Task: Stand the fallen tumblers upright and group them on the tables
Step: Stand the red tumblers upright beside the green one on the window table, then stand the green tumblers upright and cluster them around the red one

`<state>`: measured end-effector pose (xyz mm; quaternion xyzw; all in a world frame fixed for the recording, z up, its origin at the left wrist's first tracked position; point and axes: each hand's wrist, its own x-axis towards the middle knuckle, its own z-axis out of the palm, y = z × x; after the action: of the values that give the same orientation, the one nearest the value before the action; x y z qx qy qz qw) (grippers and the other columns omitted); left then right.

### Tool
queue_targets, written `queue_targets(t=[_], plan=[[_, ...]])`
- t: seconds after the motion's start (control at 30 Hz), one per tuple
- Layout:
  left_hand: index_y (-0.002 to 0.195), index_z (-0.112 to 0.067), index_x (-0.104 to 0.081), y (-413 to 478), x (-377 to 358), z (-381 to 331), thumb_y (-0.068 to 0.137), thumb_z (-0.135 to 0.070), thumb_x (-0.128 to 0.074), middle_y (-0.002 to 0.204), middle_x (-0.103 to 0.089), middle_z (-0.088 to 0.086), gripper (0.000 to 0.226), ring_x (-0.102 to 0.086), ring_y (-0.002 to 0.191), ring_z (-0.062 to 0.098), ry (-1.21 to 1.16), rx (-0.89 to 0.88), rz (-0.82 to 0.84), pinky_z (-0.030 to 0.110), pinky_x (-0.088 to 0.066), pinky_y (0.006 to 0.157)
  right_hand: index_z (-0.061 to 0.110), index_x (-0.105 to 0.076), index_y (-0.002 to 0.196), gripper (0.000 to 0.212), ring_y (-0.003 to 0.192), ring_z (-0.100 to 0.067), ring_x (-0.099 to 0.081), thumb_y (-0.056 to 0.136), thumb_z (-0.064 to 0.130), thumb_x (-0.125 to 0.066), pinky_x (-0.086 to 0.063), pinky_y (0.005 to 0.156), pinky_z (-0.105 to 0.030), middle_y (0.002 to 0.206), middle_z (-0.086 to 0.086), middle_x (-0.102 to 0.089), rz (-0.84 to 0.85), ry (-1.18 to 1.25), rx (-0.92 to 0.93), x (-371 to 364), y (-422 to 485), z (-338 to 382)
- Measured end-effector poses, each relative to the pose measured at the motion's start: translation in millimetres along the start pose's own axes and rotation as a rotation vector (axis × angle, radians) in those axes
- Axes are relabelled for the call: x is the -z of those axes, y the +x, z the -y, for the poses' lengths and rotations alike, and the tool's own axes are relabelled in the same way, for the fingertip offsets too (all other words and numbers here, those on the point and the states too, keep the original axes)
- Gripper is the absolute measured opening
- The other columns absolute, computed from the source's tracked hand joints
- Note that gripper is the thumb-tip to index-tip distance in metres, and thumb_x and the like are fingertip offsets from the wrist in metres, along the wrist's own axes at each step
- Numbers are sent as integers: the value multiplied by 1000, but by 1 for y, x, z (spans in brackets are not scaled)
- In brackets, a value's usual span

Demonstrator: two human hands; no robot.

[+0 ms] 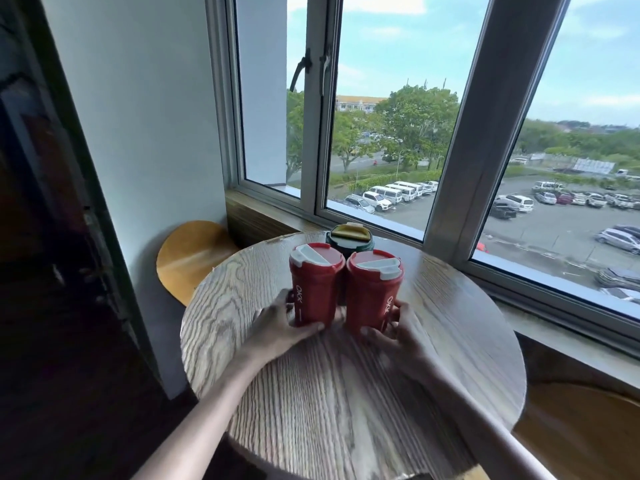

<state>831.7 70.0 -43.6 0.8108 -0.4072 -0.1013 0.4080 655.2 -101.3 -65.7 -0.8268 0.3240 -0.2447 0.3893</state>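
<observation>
Your left hand (280, 327), at the lower middle of the frame, is wrapped around the base of the left red plastic tumbler with a white flip lid (313, 284): the thumb lies across its front and the other fingers curl behind, so the grasp is closed on the cup. This tumbler stands upright on the round grey wood-grain table (450, 334). If you push it further right, I think it can knock its neighbour, because the two red cups are already almost touching near the lids.

Behind them, at the middle of the frame, the dark green tumbler with a yellow lid (349, 237) stands close to the far edge of the table by the window sill. A hard push of the red pair could press it toward that edge.

Your right hand (398, 336) holds the base of the right red plastic tumbler with a white flip lid (374, 292) in the same closed grasp. Holding so low, a quick movement may tip the cup.
</observation>
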Motion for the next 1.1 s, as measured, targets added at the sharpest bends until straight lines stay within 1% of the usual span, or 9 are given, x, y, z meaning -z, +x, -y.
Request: queue_targets(t=[0.1,0.17,0.3,0.43,0.5,0.57,0.67,0.93,1.1], plan=[[131,-17,-38,-7,0,-4,66,-62,-73,128,-59,3,87,-59,109,18,78,28,7,33,-49,93,18,-36,130,87,113,-17,-52,62,58,-73,-45,97,-40,121,-4,-55,-18,-9,16,5,-12,19],[134,-13,-39,-17,-1,-5,68,-64,-69,132,-56,6,88,-57,114,21,94,37,-56,36,-49,94,7,-40,129,74,119,-24,-46,75,46,-72,-40,100,-39,125,-11,-50,-50,-60,-11,10,-21,21],[130,-12,-48,-53,-1,-7,85,-47,-62,133,-55,6,59,-57,116,22,168,-19,-200,31,-49,92,18,-52,111,44,107,-22,-47,81,48,-62,-42,90,-39,107,-3,-51,-71,-213,60,21,-50,29],[118,-22,-59,-104,13,-11,87,-47,-57,131,-59,0,40,-59,115,19,247,-83,-297,37,-52,92,28,-51,99,44,83,-19,-56,67,58,-44,-51,75,-46,90,6,-51,64,-197,226,18,-78,44],[113,-27,-61,-137,22,-14,85,-47,-58,133,-57,-1,34,-58,117,18,281,-67,-378,39,-53,91,29,-51,101,34,84,-18,-59,74,50,-51,-52,74,-44,94,7,-54,156,-260,320,10,-91,57],[105,-28,-65,-171,33,-14,82,-48,-59,120,-65,-3,32,-64,105,16,335,-21,-490,35,-54,84,26,-53,107,29,90,-15,-59,82,39,-60,-52,77,-39,102,7,-57,227,-307,396,2,-104,72],[97,-27,-67,-227,55,-10,74,-55,-47,98,-68,-8,41,-66,91,15,380,110,-611,34,-53,77,28,-53,113,35,100,-15,-59,82,41,-61,-51,82,-38,114,7,-57,324,-344,491,-20,-123,100],[92,-24,-68,-371,126,26,71,-55,-48,89,-68,-2,43,-67,83,23,517,409,-808,35,-53,71,23,-49,117,42,109,-23,-54,83,46,-58,-47,86,-39,120,-1,-54,550,-289,730,-109,-194,179],[90,-7,-69,-458,165,51,70,-47,-51,86,-67,11,48,-64,82,28,485,542,-924,27,-41,75,24,-49,125,50,115,-23,-54,84,50,-58,-44,95,-40,127,-2,-52,702,-273,851,-182,-256,230]])
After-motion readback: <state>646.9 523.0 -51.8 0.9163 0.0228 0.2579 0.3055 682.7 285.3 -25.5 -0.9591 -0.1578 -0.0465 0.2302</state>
